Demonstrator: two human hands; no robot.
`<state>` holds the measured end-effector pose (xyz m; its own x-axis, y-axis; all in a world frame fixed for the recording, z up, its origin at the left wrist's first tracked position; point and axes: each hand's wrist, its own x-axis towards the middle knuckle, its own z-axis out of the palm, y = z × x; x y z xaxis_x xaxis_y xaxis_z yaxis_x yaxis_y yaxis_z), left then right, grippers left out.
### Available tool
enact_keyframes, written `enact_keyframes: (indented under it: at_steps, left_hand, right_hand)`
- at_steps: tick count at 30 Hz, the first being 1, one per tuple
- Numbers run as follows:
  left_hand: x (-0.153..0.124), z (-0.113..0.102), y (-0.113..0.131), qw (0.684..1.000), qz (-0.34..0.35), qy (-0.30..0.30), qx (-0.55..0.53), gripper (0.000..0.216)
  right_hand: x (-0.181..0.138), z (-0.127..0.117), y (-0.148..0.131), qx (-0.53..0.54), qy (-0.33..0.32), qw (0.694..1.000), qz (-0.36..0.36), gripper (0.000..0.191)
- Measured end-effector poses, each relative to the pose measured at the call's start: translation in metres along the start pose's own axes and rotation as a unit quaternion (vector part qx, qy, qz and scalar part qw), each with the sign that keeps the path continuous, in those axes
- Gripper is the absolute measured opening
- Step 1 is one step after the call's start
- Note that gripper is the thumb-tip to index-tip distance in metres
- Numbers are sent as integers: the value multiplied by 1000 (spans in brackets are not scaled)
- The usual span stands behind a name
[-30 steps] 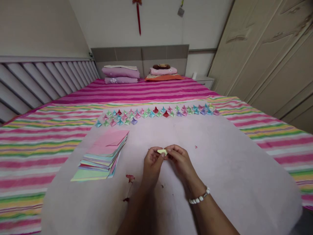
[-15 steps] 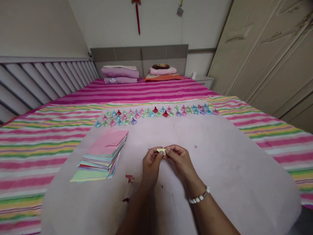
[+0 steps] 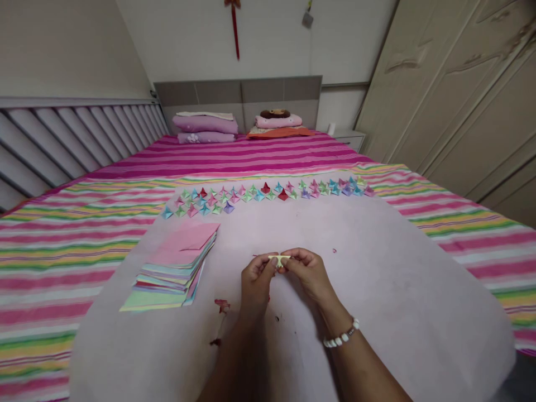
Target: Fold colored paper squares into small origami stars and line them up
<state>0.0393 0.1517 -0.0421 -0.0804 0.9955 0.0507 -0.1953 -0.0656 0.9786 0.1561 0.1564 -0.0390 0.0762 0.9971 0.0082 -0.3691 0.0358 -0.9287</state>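
Between my two hands is a small folded piece of pale yellow paper [image 3: 280, 260], its straight long edge facing away from me. My left hand [image 3: 256, 282] pinches its left end between thumb and fingers. The right end is pinched by my right hand [image 3: 309, 273], which has a white beaded bracelet [image 3: 342, 338] at the wrist. Both hands are just above the pale table top [image 3: 377, 279], and the paper's lower part is partly covered by the thumbs. A stack of coloured paper sheets [image 3: 176, 262], pink on top, lies to the left of my left hand.
Several small folded paper pieces [image 3: 259, 195] in many colours stand in rows along the table's far edge. Reddish marks [image 3: 221, 305] show left of my left forearm. Around the table spreads a striped bedsheet [image 3: 50, 268]; folded bedding [image 3: 207, 127] lies by the headboard [image 3: 218, 92].
My left hand has shifted slightly left, its thumb moving along the yellow paper. More of the paper's long straight edge shows now. My right hand has barely moved.
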Motion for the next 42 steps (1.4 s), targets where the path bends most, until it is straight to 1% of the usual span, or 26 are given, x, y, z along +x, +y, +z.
enact_keyframes:
  at_steps: [6,10,12,16,20,26,30,35,39,42]
  left_hand:
    - [-1,-1,3,1000,12,6,26,21]
    - [0,0,2,1000,-5,13,19,23]
    - [1,0,0,1000,-15,7,3,25]
    - [1,1,-5,999,-24,-25,-14,24]
    - [2,0,-7,999,-36,-21,-27,20]
    - [2,-1,-6,999,-5,-32,-30,18]
    - [0,-1,-6,999,36,-31,-11,16]
    - [-2,1,-7,998,52,-22,-1,17]
    - [-3,2,-6,998,56,-10,31,27]
    - [-2,-1,-7,998,50,3,49,31]
  right_hand:
    - [-1,1,0,-6,-5,1000,4,21]
    - [-1,1,0,-8,-9,1000,5,22]
    - [-1,1,0,-7,-4,1000,1,23]
    - [-1,0,2,-7,10,1000,-10,25]
    - [-2,0,3,-14,-7,1000,-14,25]
    - [-4,0,2,15,-34,999,1,22]
    - [-2,0,4,44,-28,998,20,20]
    - [-1,1,2,18,-29,999,14,22]
    - [-1,2,-2,-12,-24,1000,9,24]
    - [-1,1,0,-21,-30,999,23,25]
